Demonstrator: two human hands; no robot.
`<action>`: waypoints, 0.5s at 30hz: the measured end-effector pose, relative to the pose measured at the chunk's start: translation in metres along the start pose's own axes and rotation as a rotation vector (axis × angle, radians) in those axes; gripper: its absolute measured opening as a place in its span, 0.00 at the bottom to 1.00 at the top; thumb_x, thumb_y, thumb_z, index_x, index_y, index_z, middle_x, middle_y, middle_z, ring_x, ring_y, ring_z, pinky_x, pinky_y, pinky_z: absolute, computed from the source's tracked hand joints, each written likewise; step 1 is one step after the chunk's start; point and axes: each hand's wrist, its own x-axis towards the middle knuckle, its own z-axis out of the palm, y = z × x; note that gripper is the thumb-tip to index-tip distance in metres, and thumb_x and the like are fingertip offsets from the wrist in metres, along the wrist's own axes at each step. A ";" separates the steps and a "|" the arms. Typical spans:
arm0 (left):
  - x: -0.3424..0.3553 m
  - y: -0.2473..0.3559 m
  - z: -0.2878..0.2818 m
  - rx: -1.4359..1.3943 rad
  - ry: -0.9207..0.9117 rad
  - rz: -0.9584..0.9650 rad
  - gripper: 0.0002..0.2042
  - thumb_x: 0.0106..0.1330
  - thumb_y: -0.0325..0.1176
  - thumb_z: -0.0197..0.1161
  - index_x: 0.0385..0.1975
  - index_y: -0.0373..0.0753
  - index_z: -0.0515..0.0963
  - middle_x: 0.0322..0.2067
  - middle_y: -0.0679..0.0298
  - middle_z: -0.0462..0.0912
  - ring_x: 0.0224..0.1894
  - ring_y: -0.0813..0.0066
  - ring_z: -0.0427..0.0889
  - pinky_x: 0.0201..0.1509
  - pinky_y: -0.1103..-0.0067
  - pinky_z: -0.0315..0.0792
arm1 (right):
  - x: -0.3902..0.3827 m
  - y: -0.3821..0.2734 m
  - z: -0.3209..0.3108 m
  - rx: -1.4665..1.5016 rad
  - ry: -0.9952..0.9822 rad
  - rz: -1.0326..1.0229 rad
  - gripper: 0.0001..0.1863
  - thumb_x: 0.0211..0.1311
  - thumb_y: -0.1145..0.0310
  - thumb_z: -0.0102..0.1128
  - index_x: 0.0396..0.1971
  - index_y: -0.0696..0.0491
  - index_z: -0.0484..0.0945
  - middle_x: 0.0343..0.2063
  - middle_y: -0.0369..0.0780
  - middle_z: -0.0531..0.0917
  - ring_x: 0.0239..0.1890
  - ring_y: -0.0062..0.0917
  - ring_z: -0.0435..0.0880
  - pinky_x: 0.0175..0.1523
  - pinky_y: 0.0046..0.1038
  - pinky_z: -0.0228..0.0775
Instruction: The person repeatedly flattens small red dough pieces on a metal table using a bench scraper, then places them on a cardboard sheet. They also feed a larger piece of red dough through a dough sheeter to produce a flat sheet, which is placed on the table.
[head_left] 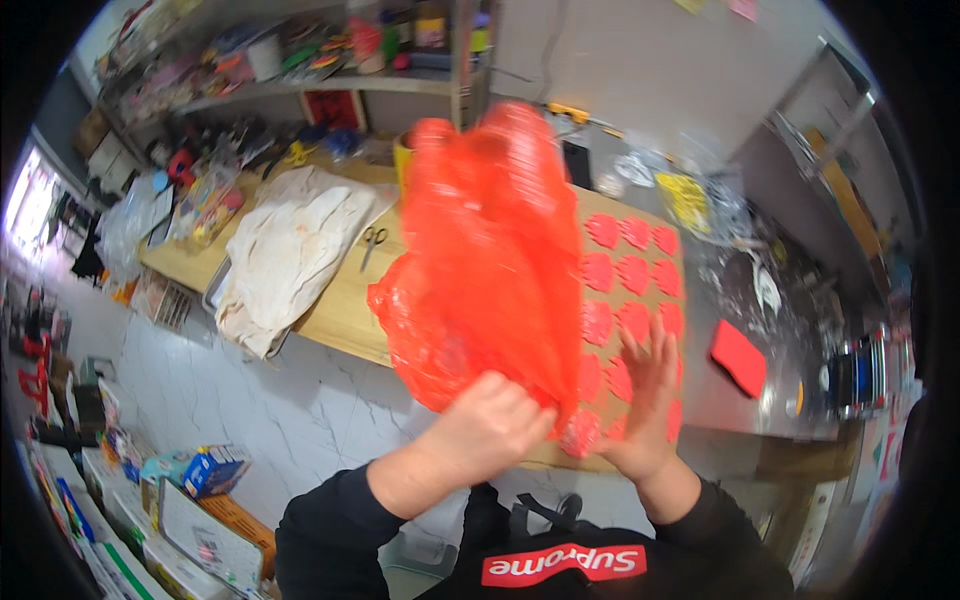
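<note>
A red plastic bag (480, 270), crumpled and puffed out, hangs in front of me over the wooden table. My left hand (490, 420) is closed around the bag's lower edge. To the right, my right hand (648, 405) is open, fingers spread and pointing up, above rows of flat red scalloped pieces (633, 275). Those pieces lie on a brown board (590, 203), partly hidden by the bag and my right hand. Whether anything is inside the bag, I cannot tell.
Left of the bag lie black scissors (370, 248) and a rumpled off-white cloth (295, 240). A red block (738, 358) rests on the metal worktop (715, 410) at the right. Cluttered shelves (290, 90) stand behind; boxes (215, 470) sit at the lower left.
</note>
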 end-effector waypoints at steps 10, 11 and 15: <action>0.093 0.215 0.099 -0.482 -0.044 -0.283 0.20 0.56 0.38 0.64 0.48 0.38 0.75 0.27 0.61 0.77 0.30 0.64 0.78 0.30 0.73 0.71 | -0.120 0.017 -0.203 0.905 0.509 0.790 0.19 0.58 0.79 0.43 0.50 0.60 0.70 0.46 0.43 0.78 0.50 0.31 0.77 0.54 0.33 0.71; 0.108 0.224 0.113 -0.402 0.126 -0.238 0.22 0.55 0.40 0.66 0.49 0.39 0.74 0.28 0.58 0.80 0.27 0.61 0.79 0.26 0.73 0.72 | -0.136 0.019 -0.231 0.934 0.510 0.740 0.18 0.62 0.74 0.42 0.52 0.59 0.69 0.48 0.44 0.77 0.49 0.34 0.77 0.56 0.36 0.70; 0.178 0.288 0.177 -0.226 0.060 -0.241 0.30 0.52 0.42 0.68 0.55 0.39 0.69 0.53 0.55 0.70 0.57 0.58 0.68 0.58 0.60 0.61 | -0.187 0.030 -0.347 1.223 0.646 0.800 0.19 0.66 0.66 0.41 0.51 0.60 0.70 0.49 0.45 0.77 0.51 0.36 0.76 0.56 0.38 0.70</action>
